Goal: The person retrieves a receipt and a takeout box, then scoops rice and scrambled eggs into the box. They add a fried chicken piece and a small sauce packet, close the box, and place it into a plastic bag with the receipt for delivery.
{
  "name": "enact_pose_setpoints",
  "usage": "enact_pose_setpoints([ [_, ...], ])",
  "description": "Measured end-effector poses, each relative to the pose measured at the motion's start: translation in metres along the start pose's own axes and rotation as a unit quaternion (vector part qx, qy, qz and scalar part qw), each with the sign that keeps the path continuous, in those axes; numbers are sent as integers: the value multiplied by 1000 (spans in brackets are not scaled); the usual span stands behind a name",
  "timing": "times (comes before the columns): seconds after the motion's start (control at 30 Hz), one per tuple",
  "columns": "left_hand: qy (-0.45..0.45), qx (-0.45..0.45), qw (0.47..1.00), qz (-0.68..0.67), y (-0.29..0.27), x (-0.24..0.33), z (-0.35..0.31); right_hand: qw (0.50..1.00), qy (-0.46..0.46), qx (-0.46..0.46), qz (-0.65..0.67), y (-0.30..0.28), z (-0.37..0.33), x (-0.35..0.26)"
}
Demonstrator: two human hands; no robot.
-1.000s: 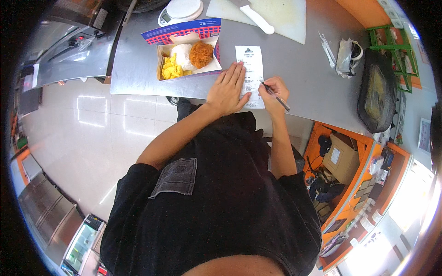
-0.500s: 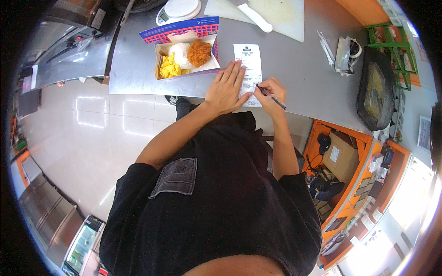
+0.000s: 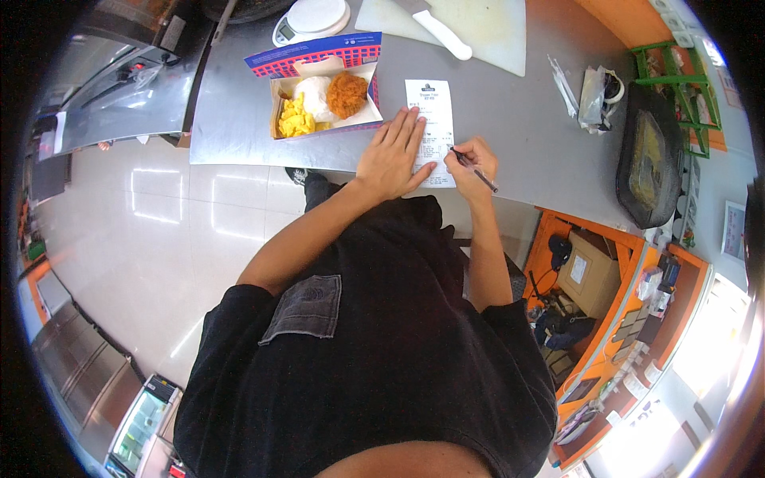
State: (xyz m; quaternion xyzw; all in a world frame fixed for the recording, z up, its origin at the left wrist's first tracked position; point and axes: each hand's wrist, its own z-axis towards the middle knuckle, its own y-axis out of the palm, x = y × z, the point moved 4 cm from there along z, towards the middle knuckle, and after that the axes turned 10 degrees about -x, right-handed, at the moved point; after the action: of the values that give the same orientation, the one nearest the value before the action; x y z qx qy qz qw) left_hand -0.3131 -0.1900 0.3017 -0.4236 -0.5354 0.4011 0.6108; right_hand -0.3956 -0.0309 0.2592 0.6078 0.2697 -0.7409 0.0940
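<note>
White paper, a receipt (image 3: 431, 127), lies on our steel desk (image 3: 518, 135); our left hand (image 3: 392, 157) presses it flat, fingers spread, while our right hand (image 3: 473, 162) beside it pinches a pen (image 3: 473, 169).

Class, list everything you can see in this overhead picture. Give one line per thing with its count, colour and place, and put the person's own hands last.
receipt: 1, white, on the counter under the hands
pen: 1, dark, tip on the receipt
food box: 1, white, holding rice, a fried piece and yellow food, left of the receipt
basket: 1, red and blue, under the food box
kitchen scale: 1, white, behind the basket
cutting board: 1, pale, far counter edge
knife: 1, white handle, on the cutting board
tray: 1, black, counter's right end
counter: 1, steel
left hand: 1, flat on the receipt
right hand: 1, holding the pen
</note>
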Motion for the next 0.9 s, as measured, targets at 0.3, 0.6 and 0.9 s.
enact_pose_setpoints([
  [0.3,-1,3,1000,14,3,-1,-1,994,-54,-39,-84,1,3,-30],
  [0.6,2,4,1000,13,1,0,-1,998,-32,-14,-53,0,0,-15],
  [0.9,0,1,1000,12,1,-1,-1,996,-42,-38,-73,0,2,-31],
])
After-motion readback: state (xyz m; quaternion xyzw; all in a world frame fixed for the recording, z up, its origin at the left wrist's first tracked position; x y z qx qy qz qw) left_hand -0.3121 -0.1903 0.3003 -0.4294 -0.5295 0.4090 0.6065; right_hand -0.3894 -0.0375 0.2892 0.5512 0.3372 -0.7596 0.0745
